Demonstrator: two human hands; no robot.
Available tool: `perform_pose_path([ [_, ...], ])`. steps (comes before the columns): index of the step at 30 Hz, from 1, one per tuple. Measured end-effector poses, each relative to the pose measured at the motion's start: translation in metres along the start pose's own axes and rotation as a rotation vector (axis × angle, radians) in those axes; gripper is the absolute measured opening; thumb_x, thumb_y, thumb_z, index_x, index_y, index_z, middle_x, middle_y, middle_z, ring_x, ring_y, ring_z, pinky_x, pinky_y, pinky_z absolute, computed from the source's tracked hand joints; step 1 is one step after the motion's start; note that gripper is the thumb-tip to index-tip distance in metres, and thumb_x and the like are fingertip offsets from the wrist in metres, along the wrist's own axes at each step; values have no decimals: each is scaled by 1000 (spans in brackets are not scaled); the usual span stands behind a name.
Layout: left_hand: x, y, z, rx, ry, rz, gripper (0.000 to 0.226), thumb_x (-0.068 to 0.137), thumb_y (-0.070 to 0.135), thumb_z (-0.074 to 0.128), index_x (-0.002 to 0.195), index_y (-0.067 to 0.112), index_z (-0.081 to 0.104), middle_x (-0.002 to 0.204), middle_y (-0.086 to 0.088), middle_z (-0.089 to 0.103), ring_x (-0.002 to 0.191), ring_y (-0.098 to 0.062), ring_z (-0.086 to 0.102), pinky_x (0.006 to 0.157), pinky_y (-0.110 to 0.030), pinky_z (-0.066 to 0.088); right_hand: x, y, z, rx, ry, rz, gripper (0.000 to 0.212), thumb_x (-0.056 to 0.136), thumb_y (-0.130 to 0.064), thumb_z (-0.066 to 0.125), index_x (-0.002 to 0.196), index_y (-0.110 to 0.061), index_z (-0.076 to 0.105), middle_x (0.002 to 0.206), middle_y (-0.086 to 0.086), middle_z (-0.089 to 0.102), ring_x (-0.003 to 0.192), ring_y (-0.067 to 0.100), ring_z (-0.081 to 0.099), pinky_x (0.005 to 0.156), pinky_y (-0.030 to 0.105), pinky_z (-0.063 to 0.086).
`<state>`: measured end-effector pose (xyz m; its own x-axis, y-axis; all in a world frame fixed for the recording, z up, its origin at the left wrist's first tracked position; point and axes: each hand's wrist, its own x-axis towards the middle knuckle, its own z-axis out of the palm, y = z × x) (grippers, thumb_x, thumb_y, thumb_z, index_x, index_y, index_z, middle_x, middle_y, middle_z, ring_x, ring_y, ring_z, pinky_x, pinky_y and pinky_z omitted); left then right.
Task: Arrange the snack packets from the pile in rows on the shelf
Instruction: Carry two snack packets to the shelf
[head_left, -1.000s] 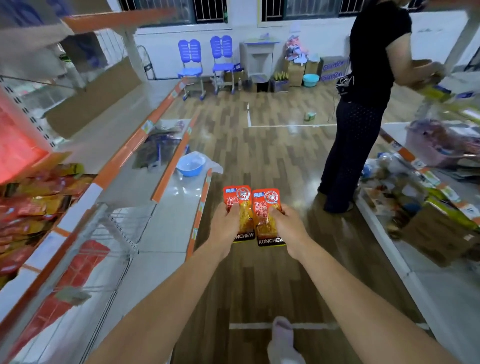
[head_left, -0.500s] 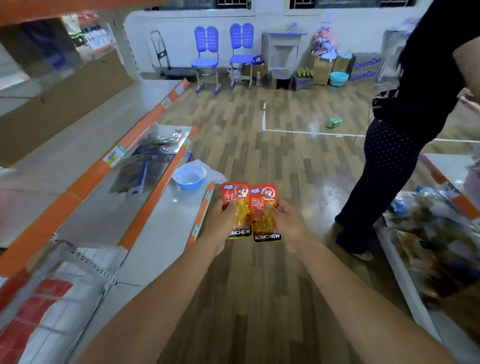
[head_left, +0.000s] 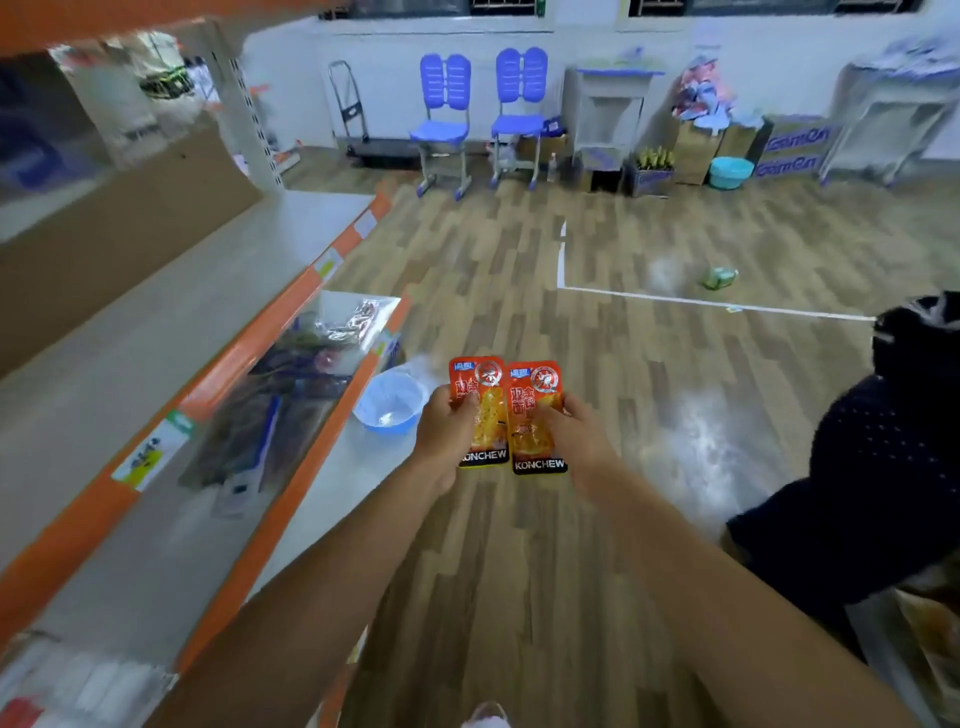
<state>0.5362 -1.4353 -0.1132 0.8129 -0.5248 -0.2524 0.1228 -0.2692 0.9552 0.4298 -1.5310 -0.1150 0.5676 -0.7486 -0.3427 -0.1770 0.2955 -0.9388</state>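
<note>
Left hand: fingers clamped on the left packet, thumb on its face.
Right hand: fingers clamped on the right packet, thumb likewise on the face.
Packets: upright, side by side, inner edges touching or slightly overlapped; I hold them in the air above the floor, just right of the shelf.
Shelf: grey tiers with orange lips on my left. One tier carries dark packs; a blue bowl sits on the lowest tier, near my left hand.
Person: at the right edge, well apart from my hands.
Change: over the last second my grip and the pairing of the packets stay the same. The view has swung along the aisle, so the pile at far left has left the picture and the person has slid toward the right edge.
Meaning: I judge this a carry step. Neither packet is on the shelf yet, and I still have to pick a tier for the row.
</note>
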Motion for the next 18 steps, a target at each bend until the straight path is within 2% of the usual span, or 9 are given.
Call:
perform_pose_path([
  [3, 56, 24, 3, 5, 29, 11, 23, 98, 25, 50, 120, 20, 52, 112, -6, 64, 98, -23, 65, 91, -44, 53, 52, -26, 18, -7, -22, -20, 30, 96, -13, 52, 125, -13, 56, 115, 7, 67, 101, 26, 66, 95, 47, 51],
  [5, 89, 35, 5, 6, 38, 13, 22, 95, 20, 51, 117, 19, 54, 110, -7, 65, 99, -25, 65, 91, -46, 53, 83, -39, 26, -5, -33, -23, 24, 95, -10, 51, 117, -15, 59, 110, 6, 68, 96, 24, 67, 89, 45, 53],
  [7, 121, 43, 8, -4, 48, 6, 23, 92, 17, 53, 115, 17, 56, 108, -8, 66, 97, -25, 66, 90, -46, 54, 118, -49, 34, -3, -41, -32, 18, 94, -6, 52, 103, -20, 61, 98, 3, 70, 84, 18, 68, 73, 36, 57],
  [9, 155, 52, 12, -28, 64, -4, 26, 90, 15, 54, 116, 15, 57, 107, -9, 67, 95, -25, 66, 86, -42, 55, 151, -62, 41, -3, -40, -54, 22, 92, -4, 53, 90, -24, 62, 86, -4, 69, 70, 8, 67, 54, 25, 53],
  [10, 174, 57, 14, -38, 78, -4, 27, 89, 14, 54, 115, 14, 57, 106, -9, 67, 94, -24, 66, 83, -39, 55, 169, -68, 44, -11, -37, -61, 22, 92, -4, 54, 88, -25, 62, 83, -5, 69, 68, 7, 67, 52, 22, 52],
  [12, 211, 66, 19, -54, 112, 7, 26, 88, 12, 55, 113, 15, 57, 104, -8, 67, 94, -24, 65, 80, -36, 53, 205, -81, 50, -30, -61, -68, 18, 92, -7, 54, 96, -22, 62, 88, -2, 69, 74, 12, 68, 59, 27, 54],
  [14, 248, 80, 25, -64, 136, 30, 24, 86, 9, 56, 109, 16, 59, 102, -9, 67, 94, -25, 65, 82, -39, 55, 245, -96, 57, -38, -110, -76, 15, 94, -9, 53, 103, -18, 61, 95, 3, 70, 81, 18, 69, 65, 33, 56],
  [18, 319, 113, 33, -69, 201, 63, 15, 86, 8, 57, 88, 23, 57, 88, -2, 66, 83, -22, 64, 75, -36, 54, 323, -135, 73, -68, -174, -71, 16, 95, -10, 52, 94, -24, 59, 98, 4, 70, 87, 19, 69, 72, 35, 57],
])
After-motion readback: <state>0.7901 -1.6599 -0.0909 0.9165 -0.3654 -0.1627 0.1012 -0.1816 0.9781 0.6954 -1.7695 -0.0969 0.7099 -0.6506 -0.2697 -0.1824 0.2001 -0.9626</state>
